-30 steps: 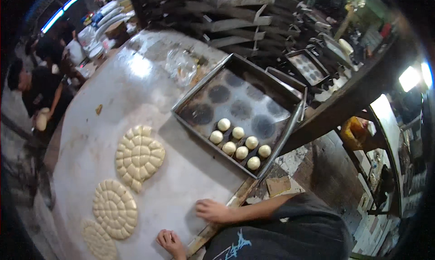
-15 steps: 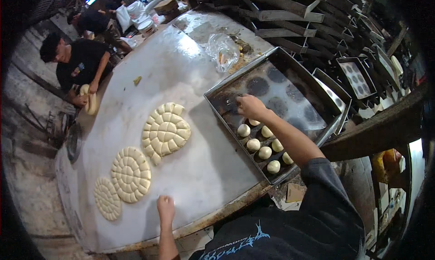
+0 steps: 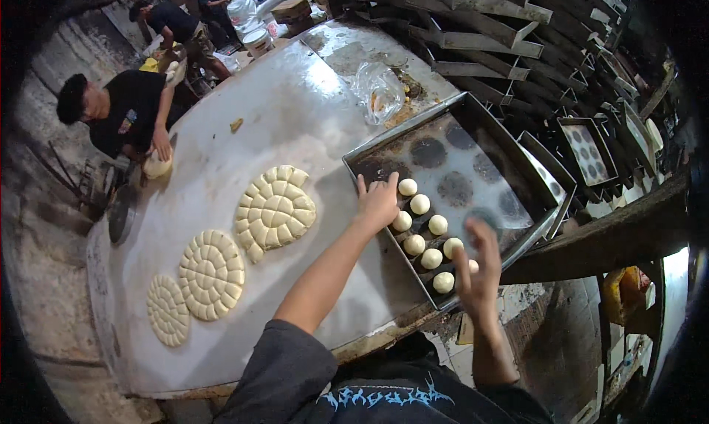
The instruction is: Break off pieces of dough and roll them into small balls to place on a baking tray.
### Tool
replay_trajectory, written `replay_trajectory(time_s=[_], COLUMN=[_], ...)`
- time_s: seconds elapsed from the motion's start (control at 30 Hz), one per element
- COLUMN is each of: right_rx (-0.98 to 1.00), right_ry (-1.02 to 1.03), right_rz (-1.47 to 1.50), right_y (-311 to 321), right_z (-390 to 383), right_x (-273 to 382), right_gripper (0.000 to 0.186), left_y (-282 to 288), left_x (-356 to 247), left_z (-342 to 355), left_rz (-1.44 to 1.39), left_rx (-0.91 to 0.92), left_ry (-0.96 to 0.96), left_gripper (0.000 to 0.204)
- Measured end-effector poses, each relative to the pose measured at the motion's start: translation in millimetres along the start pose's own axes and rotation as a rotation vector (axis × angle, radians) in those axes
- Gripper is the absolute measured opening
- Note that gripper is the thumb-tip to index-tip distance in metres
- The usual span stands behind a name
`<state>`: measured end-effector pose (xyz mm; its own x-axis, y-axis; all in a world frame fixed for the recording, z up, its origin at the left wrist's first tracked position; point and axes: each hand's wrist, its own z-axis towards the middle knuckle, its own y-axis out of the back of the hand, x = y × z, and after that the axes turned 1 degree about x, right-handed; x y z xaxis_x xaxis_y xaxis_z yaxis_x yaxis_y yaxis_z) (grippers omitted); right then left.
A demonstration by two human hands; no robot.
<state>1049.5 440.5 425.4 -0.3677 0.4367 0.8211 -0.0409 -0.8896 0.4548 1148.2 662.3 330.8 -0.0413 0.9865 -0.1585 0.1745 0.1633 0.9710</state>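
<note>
On the metal table (image 3: 295,121), both hands spread: left hand (image 3: 378,201) on the baking tray (image 3: 517,165), blurred right hand (image 3: 478,272) hiding dough balls (image 3: 421,204).

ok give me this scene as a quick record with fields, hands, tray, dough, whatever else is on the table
left hand: open, resting on the near-left rim of the baking tray, beside the dough balls
right hand: open, raised over the tray's near corner, holding nothing
baking tray: dark metal, on the table's right edge, round marks on its floor
dough balls: two rows at the tray's near end
scored dough discs: three, in a row on the table
table: pale, floury
plastic bag: clear, beyond the tray
other person: at the far-left edge, handling dough
</note>
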Motion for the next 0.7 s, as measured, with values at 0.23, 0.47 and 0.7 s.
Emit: replay_trajectory(time_s=[0.23,0.47,0.7], right_rx=[0.473,0.183,0.384], right_ry=[0.076,-0.26,-0.34], right_rz=[-0.147,-0.338,0.085], right_y=[-155,-314,-356], right_z=[-92,30,53], right_x=[-38,-15,27], right_gripper=[0.025,0.04,0.032], left_y=[-71,-129,-119], left_x=[75,101,103], left_z=[-206,-438,-406], left_rz=[-0.381,-0.173,-0.076], left_rx=[-0.618,-0.478,-0.508], left_ry=[0.229,0.691,0.834], left_gripper=[0.041,0.047,0.043])
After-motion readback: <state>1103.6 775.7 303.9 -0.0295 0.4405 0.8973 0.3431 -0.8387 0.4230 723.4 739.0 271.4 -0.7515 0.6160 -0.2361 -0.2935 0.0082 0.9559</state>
